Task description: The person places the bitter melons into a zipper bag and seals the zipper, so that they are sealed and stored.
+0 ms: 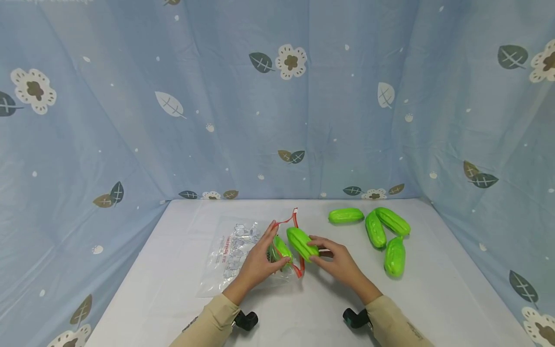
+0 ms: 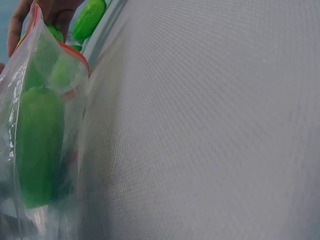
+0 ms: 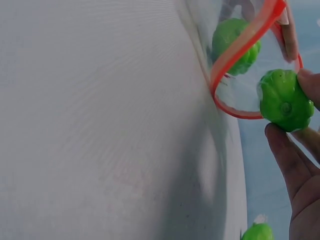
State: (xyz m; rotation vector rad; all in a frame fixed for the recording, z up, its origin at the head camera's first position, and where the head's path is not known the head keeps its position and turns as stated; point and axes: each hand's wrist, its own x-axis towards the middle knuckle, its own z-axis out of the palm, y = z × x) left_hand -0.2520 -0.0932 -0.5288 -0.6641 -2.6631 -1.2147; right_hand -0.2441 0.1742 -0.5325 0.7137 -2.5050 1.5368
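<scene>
A clear plastic zip bag (image 1: 236, 260) with a red-edged mouth lies on the table, its mouth held wide towards the right. My left hand (image 1: 258, 258) grips the bag by its mouth, fingertips at the far side of the red edge and thumb at the near side. One bright green ridged toy gourd (image 2: 40, 145) shows through the plastic inside the bag. Between thumb and fingers, my right hand (image 1: 336, 260) holds another green toy gourd (image 1: 302, 243) at the bag's mouth. From the right wrist view, that gourd's (image 3: 285, 102) rounded end overlaps the red rim (image 3: 245, 47).
Several more green toy gourds (image 1: 394, 258) lie on the right of the white table (image 1: 303, 313), one of them (image 1: 345, 215) nearer its back edge. A blue patterned curtain (image 1: 243, 120) stands behind and along both sides.
</scene>
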